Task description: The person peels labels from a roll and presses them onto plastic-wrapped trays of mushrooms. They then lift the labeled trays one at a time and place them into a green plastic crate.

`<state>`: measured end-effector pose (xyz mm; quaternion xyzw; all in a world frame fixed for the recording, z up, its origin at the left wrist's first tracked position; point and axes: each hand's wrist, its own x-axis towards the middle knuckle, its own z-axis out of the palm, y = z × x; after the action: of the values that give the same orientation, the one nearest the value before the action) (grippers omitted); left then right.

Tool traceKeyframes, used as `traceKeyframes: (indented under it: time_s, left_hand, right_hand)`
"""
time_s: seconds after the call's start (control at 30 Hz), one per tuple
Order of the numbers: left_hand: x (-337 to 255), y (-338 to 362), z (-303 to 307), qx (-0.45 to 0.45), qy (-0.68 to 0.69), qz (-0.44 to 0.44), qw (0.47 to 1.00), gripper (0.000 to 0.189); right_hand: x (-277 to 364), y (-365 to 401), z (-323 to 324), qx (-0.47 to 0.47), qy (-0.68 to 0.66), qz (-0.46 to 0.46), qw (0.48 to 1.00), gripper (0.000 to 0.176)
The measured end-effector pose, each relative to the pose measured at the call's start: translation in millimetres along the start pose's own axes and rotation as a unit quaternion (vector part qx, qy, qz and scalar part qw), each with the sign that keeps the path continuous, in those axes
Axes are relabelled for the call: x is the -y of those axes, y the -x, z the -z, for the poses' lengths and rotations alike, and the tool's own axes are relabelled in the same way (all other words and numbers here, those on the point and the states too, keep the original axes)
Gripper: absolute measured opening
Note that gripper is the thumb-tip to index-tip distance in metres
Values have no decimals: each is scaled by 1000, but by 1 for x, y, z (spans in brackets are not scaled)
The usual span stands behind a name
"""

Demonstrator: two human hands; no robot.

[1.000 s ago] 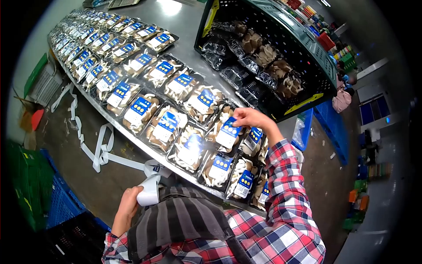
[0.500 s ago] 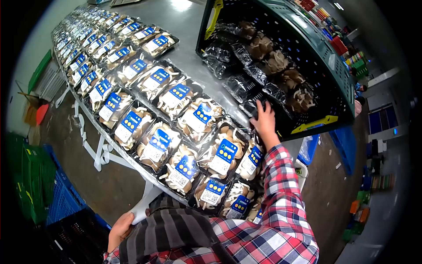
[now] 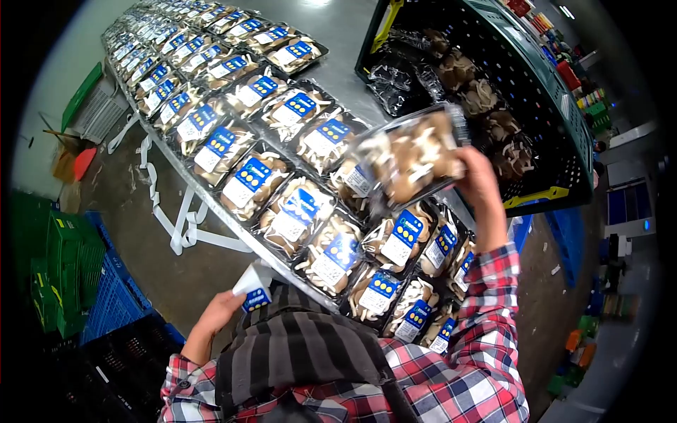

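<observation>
My right hand (image 3: 481,176) grips the edge of a film-wrapped tray of mushrooms (image 3: 416,156), tilted and blurred, above the rows of packs. No label shows on its visible side. My left hand (image 3: 220,310), low by the table's near edge, pinches a white label strip (image 3: 248,280) with a blue-and-white label (image 3: 256,299) at its end. Below the raised tray lie labelled mushroom packs (image 3: 398,236) in close rows. A dark green crate (image 3: 557,92) on its side holds several more wrapped mushroom trays (image 3: 479,96), right of my right hand.
Rows of labelled packs (image 3: 190,49) run to the far end of the metal table (image 3: 335,53). White backing strip (image 3: 166,222) trails on the floor. Green crates (image 3: 70,261) and a blue crate (image 3: 116,282) stand at left, near a red dustpan (image 3: 84,163).
My right hand has come out of the crate with a mushroom tray, moving it over the packs. My left hand has risen, and a blue-and-white label now shows in it. The view has shifted.
</observation>
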<state>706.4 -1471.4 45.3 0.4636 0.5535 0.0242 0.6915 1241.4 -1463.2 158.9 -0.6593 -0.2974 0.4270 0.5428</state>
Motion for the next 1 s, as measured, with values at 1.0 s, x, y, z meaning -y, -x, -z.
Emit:
traceKeyframes:
  time_s: [1.0]
  left_hand:
    - [-34, -52, 12, -104, 411, -39, 905, 20]
  right_hand:
    - [23, 64, -148, 220, 203, 77, 951, 12]
